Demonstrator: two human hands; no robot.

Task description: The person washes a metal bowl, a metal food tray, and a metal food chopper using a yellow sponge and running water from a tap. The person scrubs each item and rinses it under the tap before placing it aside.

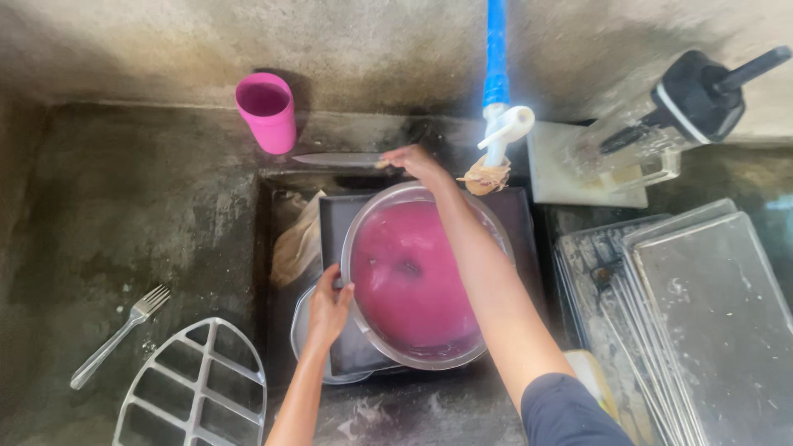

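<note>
Concrete sink [165, 215], one, stained grey, cut off at left and bottom edges. Stack of flat metal trays [702, 306] at right: several, exact count unclear since edges overlap and run out of view. One dark rectangular tray [516, 223] in the basin, mostly covered. One round metal bowl [413, 194] on it, filled with opaque pink liquid; bottom not visible. One rounded metal grate [198, 388] at lower left, partly cut off. One blender jar [661, 124] lying tilted at upper right on one white board [578, 186]. One blue tap pipe [496, 49] with white spout. One pink cup [267, 110], upright on the ledge. One knife [339, 159], blade flat on the ledge beside the cup. One fork [120, 334] on the left ledge, well apart from the rest. Two hands, well apart: left hand [329, 306] clamped on the bowl's left rim; right hand [417, 163] closed on the knife handle, handle itself hidden by fingers. Brownish cloth [299, 244] left of the dark tray, hard to make out.
</note>
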